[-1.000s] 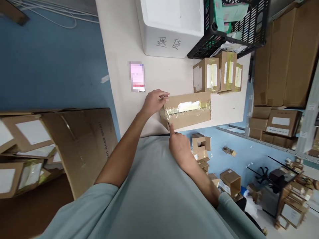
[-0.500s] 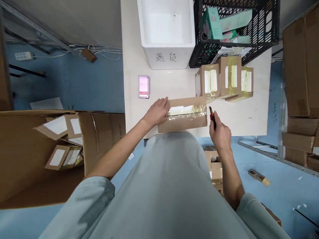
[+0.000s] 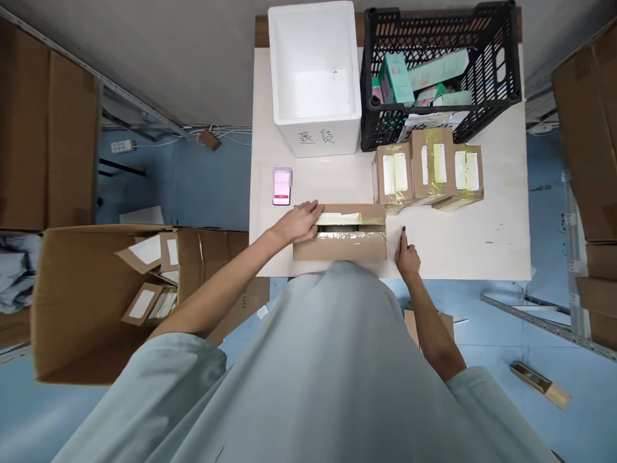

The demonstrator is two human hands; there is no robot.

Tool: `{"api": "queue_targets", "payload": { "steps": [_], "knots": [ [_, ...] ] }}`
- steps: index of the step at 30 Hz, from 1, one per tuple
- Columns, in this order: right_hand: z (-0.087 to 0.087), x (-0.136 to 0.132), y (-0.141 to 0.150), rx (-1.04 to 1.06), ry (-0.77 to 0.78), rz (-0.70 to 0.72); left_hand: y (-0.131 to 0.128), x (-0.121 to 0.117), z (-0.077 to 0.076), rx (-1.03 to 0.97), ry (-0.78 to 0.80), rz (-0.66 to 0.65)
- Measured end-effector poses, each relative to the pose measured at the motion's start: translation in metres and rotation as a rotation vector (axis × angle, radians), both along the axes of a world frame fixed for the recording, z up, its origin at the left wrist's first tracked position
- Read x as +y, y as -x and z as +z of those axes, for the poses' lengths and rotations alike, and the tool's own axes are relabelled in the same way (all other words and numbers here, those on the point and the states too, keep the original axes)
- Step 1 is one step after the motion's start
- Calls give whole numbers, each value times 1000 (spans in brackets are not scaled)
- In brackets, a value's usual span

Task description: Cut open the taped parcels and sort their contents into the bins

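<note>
A taped cardboard box [image 3: 340, 249] lies lengthwise at the table's front edge, right before my body. Along its top, the seam has parted between the flaps, and a dark gap shows inside. My left hand [image 3: 299, 222] grips the left end of the box, with its fingers over the flap beside a white label [image 3: 340, 218]. To the right of the box, my right hand [image 3: 408, 260] is closed round a utility knife [image 3: 403, 233] whose tip points away from me. The knife is apart from the box, and most of its handle is hidden by the hand.
Behind the box stand a white foam bin [image 3: 318, 138] and a black crate [image 3: 369, 122] holding green cartons. Several taped boxes [image 3: 434, 167] sit before the crate. A phone [image 3: 282, 186] lies left on the table [image 3: 457, 251]. A large open carton [image 3: 81, 308] is at my left.
The box's top seam has parted, showing a dark gap. My right hand has lowered the knife slightly beside the box. The view has shifted, showing more of the table's back.
</note>
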State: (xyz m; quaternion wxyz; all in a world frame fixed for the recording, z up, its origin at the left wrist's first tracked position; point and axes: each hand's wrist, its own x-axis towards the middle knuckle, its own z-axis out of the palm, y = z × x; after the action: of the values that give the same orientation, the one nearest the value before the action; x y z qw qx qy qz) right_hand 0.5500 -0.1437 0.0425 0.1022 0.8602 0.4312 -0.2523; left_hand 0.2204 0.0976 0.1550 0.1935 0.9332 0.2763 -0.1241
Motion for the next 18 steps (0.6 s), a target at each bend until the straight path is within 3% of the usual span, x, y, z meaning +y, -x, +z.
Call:
{"api": "queue_targets", "payload": {
  "steps": [2, 4, 7, 9, 11, 15, 18],
  "knots": [
    [5, 0, 0, 32, -107, -4, 1, -3, 2, 39, -17, -22],
    [19, -1, 0, 106, -334, 30, 2, -7, 3, 56, -24, -33],
    [51, 1, 6, 271, -632, 244, 4, -10, 3, 65, -13, -40],
    [71, 7, 15, 318, -635, 460, 3, -10, 2, 69, -1, -36],
    [85, 14, 26, 282, -540, 616, 1, -7, 1, 73, 8, -27],
    [94, 23, 43, 141, -418, 659, -3, 6, 7, 96, 81, 8],
    [93, 22, 49, 107, -399, 663, -2, 25, 15, 90, 232, 93]
  ]
}}
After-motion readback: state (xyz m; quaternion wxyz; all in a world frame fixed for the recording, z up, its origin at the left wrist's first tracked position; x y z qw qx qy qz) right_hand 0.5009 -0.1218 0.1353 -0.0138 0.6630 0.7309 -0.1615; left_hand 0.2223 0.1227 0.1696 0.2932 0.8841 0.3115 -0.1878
